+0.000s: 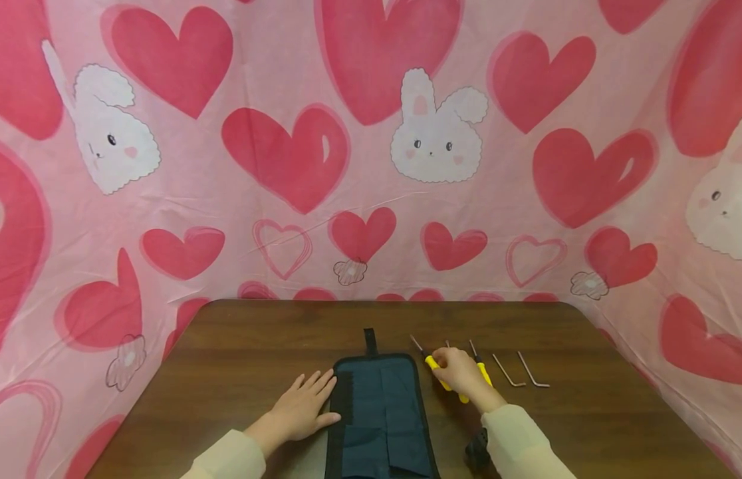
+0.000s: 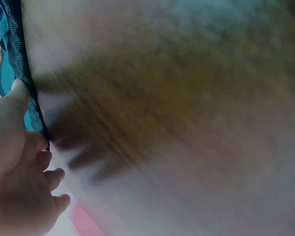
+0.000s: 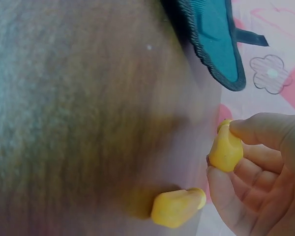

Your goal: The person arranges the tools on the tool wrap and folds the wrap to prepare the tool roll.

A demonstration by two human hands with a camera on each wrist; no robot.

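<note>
A dark blue fabric tool pouch (image 1: 365, 399) with black trim lies unrolled on the table. My left hand (image 1: 305, 406) rests along its left edge, fingers extended; in the left wrist view the thumb (image 2: 19, 93) lies on the pouch's edge (image 2: 33, 105). To the right of the pouch, my right hand (image 1: 461, 372) reaches over several yellow-handled screwdrivers. In the right wrist view its thumb and fingertips pinch one screwdriver's yellow handle (image 3: 227, 150). A second yellow handle (image 3: 174, 209) lies on the table beside it. Another screwdriver (image 1: 482, 372) is partly covered by the hand.
Two L-shaped hex keys (image 1: 506, 371) lie right of the screwdrivers. A black strap (image 1: 370, 341) extends from the pouch's far end. The brown wooden table (image 1: 257, 332) meets a pink cloth backdrop (image 1: 371, 173) printed with hearts and rabbits.
</note>
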